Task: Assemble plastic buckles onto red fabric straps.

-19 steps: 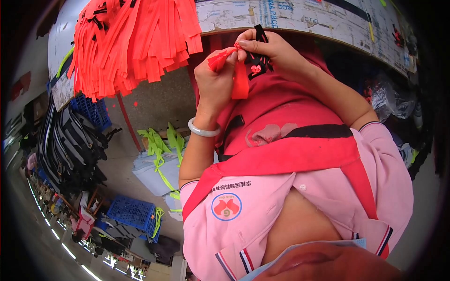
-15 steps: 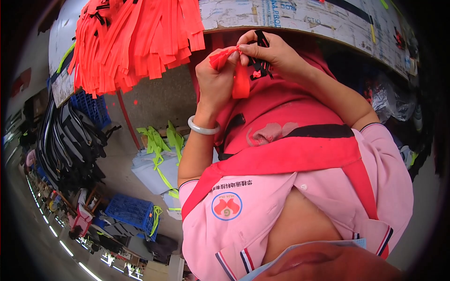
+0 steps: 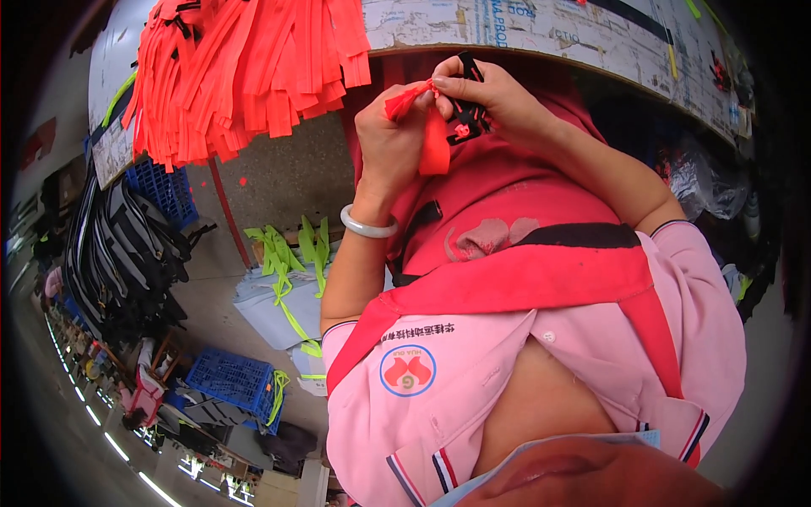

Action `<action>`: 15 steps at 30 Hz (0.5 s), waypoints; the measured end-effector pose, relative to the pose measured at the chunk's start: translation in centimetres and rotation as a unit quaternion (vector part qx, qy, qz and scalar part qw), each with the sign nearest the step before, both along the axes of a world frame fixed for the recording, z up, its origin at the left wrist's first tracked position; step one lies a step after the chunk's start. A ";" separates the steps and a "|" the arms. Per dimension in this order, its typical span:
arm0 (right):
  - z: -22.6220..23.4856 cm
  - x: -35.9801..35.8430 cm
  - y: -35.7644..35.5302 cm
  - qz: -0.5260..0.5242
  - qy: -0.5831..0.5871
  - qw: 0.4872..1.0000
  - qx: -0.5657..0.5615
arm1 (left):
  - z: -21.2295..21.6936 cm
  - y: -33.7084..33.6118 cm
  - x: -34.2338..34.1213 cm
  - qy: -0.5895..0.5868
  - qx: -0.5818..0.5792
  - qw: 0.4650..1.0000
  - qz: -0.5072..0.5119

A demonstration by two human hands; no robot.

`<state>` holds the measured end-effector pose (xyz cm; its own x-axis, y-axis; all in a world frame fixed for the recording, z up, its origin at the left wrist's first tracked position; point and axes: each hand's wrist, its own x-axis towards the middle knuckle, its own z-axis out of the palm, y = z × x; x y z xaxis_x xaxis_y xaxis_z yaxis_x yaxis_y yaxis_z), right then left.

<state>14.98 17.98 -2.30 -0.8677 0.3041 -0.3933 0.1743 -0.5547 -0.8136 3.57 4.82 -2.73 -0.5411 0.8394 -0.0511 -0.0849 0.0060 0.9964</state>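
My left hand (image 3: 387,135), with a pale bangle at the wrist, is closed on an orange-red webbing strap (image 3: 435,145). One bunched end of the strap sticks out above the fist, and a flat loop hangs down beside it. The fingertips of my right hand (image 3: 507,100) pinch at the strap, touching the left fingers. Against the right palm lies a narrow black piece (image 3: 470,117) with slots and a bit of red near its lower end; its exact kind cannot be made out. Both hands are just below the workbench edge, over a red apron (image 3: 507,194).
A thick bundle of orange-red straps (image 3: 245,76) hangs over the edge of the worn workbench (image 3: 422,27). Below left are grey-black strips (image 3: 127,262), blue crates (image 3: 232,380) and grey sheets with lime-green ties (image 3: 279,300). Clear plastic (image 3: 705,186) lies under the bench at right.
Both hands have shifted very slightly right, still pinching the strap together. The black piece has turned a little in the right hand.
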 end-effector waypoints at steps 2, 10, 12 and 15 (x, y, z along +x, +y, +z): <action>0.4 0.1 0.0 0.017 -0.013 1.000 0.006 | 0.2 -0.2 -0.1 -0.001 -0.001 1.000 0.011; -1.1 1.8 3.4 0.028 -0.123 0.979 0.161 | 0.4 -0.8 -1.2 -0.068 0.030 0.997 0.027; 0.2 1.1 2.2 0.080 -0.077 0.976 0.186 | 0.3 -0.8 -1.1 -0.037 0.013 0.999 0.024; 0.4 0.3 1.0 0.021 -0.036 0.989 0.143 | 0.9 -0.8 -1.0 0.004 0.039 0.999 0.008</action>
<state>15.24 18.97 -1.95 -0.8547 0.3759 -0.3580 0.2557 -0.2953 -0.9206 2.52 4.06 -1.87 -0.5539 0.8324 0.0193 -0.0754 -0.0732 0.9945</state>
